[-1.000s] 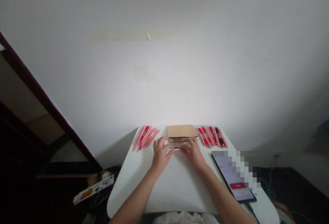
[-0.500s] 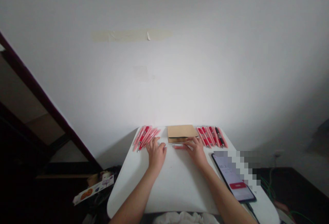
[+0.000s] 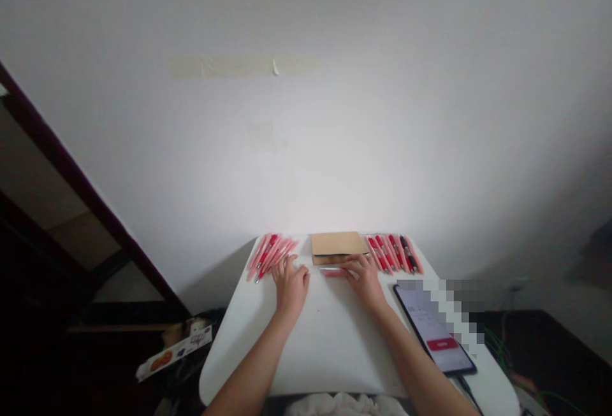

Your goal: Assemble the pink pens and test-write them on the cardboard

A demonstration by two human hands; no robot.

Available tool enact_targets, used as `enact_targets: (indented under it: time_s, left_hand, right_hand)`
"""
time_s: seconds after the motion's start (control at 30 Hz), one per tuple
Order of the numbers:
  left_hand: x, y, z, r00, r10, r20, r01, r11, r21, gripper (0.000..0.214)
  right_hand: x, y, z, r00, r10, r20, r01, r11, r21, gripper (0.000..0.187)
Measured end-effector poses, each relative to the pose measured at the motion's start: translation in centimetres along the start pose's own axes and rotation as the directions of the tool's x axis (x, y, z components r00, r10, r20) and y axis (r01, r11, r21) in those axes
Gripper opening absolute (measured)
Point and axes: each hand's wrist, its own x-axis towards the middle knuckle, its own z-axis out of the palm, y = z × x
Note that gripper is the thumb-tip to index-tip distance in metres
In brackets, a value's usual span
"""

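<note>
While both forearms reach across the white table (image 3: 325, 352), the right hand (image 3: 364, 283) has its thumb and fingers closed about one end of a pink pen (image 3: 333, 273), which lies crosswise just in front of the brown box (image 3: 339, 245), its free end pointing left. A thin pale strip shows along the pen's far side. The left hand (image 3: 290, 288) is half open and palm down, its fingers loosely bent and parted beside the near edge of the left pile of pens (image 3: 270, 254); whether the fingertips touch that pile, or the thumb pinches anything small, cannot be told.

Pink and red pens overlap at a slant in the left pile. Beyond the right hand, the right row of pens (image 3: 393, 255) lies more evenly side by side, with a black pen (image 3: 408, 254) near its outer end. Nearer the person, by the right forearm, rests a phone (image 3: 442, 344) with a red button on its lit screen and a dark cable (image 3: 468, 392) at its lower end.
</note>
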Motion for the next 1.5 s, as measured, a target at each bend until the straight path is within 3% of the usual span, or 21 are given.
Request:
enact_targets:
  time_s: [1.07,1.3,1.5]
  left_hand:
    - [0.14,-0.24,0.43,1.0,0.025,0.013,-0.023,0.996,-0.087,0.014]
    - [0.14,-0.05,0.08,0.999,-0.031,0.035,0.034,0.995,-0.09,0.003]
    - [0.2,-0.09,0.54,1.0,-0.008,0.024,0.011,0.993,-0.119,0.012]
  right_hand:
    - [-0.03,0.02,0.13,1.0,-0.002,-0.017,0.002,1.0,0.0,0.019]
    - [0.0,-0.06,0.01,1.0,0.009,-0.015,-0.009,1.0,0.015,0.022]
    - [-0.05,0.0,0.09,1.0,-0.001,-0.014,0.001,1.0,0.008,0.02]
